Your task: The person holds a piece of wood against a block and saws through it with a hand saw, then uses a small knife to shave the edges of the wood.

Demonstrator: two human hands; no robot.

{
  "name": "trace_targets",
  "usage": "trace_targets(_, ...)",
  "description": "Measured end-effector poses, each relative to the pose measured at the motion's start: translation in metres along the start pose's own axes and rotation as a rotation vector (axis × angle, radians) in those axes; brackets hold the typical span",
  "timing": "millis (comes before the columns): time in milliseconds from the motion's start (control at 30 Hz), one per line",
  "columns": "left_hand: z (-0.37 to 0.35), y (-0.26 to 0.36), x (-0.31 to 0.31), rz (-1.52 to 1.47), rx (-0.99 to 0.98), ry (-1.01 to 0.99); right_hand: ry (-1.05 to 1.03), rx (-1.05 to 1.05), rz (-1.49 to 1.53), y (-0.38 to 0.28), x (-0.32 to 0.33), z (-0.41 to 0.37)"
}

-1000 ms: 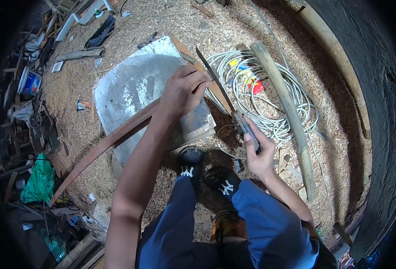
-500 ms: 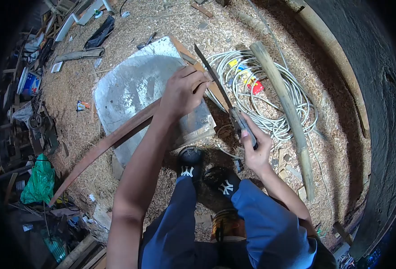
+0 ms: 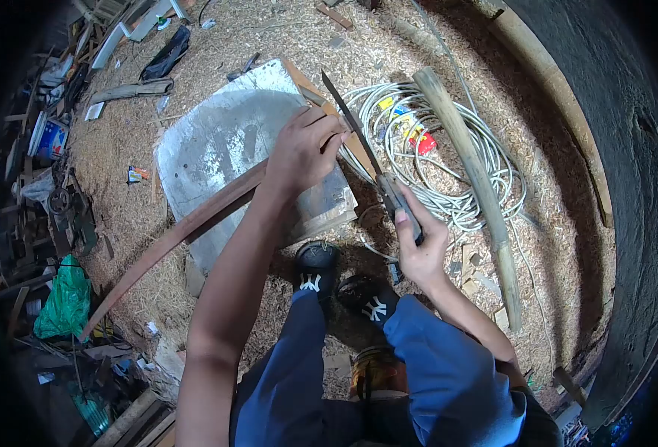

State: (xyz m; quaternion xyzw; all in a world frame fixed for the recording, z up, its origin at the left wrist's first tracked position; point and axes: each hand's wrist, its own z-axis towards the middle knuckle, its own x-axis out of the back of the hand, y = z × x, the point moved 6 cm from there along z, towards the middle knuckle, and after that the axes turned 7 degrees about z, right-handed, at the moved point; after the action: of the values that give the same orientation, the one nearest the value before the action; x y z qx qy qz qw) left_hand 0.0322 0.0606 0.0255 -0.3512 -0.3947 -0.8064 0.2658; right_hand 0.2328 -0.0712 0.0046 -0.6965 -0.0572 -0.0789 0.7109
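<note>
My left hand [image 3: 304, 151] is closed around the upper end of a long, curved strip of reddish-brown wood [image 3: 161, 257], which slopes down to the lower left. In my right hand [image 3: 424, 246] is the grey handle of a saw with a long, dark, narrow blade [image 3: 353, 123]. The blade points away from me, up and to the left, and crosses close by the fingertips of my left hand. Whether it touches the wood there is hard to see. Beneath the left hand lies a worn, whitish board [image 3: 195, 149].
A coil of pale cable [image 3: 456, 201] lies on the shavings at the right, with a round wooden pole [image 3: 478, 175] across it. My shoes [image 3: 318, 264] stand just below the board. Scrap and a green plastic bag [image 3: 64, 298] lie at the left; a dark beam [image 3: 634, 186] runs along the right.
The saw and my right hand have shifted slightly forward and to the left. My left hand keeps its hold on the wood, almost unmoved.
</note>
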Motion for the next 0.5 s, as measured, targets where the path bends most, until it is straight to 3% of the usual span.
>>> trace_targets(33,0.0,-0.001,0.001,-0.004,-0.003,0.006,0.02,0.054,0.013,-0.004,-0.001,0.0)
trace_targets(67,-0.001,-0.001,0.001,-0.007,-0.004,0.007,-0.06,-0.256,0.03,0.006,0.001,-0.008)
trace_targets(100,-0.001,-0.001,0.001,-0.006,0.005,-0.006,-0.058,-0.25,0.026,0.011,0.005,-0.019)
trace_targets(200,-0.001,-0.001,0.0,0.004,0.015,-0.019,-0.033,0.031,0.003,0.013,0.017,-0.051)
trace_targets(233,-0.002,-0.001,0.0,0.012,0.02,-0.016,-0.035,0.026,0.004,0.012,0.022,-0.056)
trace_targets(333,-0.002,0.0,-0.001,0.001,0.033,-0.007,-0.043,-0.245,0.106,0.015,0.025,-0.063)
trace_targets(500,0.002,-0.006,-0.001,-0.011,0.083,-0.009,0.033,-0.097,0.069,0.004,0.0,-0.011)
